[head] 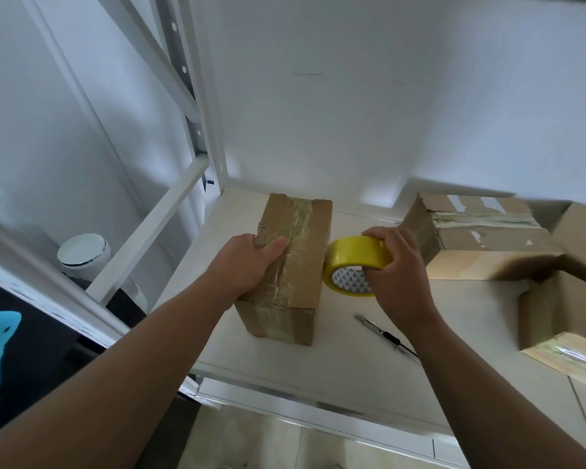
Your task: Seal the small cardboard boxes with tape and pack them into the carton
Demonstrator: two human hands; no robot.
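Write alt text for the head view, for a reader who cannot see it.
The left hand holds a taped small cardboard box on a white table while the right hand grips a yellow tape roll beside it. A utility knife lies nearby; an open carton stands at right.

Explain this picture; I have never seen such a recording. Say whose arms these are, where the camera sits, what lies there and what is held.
No machine: a person works bare-handed, filmed by one camera on their head looking down. The left hand grips a taped small box on the white shelf. The right hand holds a yellow tape roll beside it. A utility knife lies nearer the person; another taped box and an open carton sit to the right.
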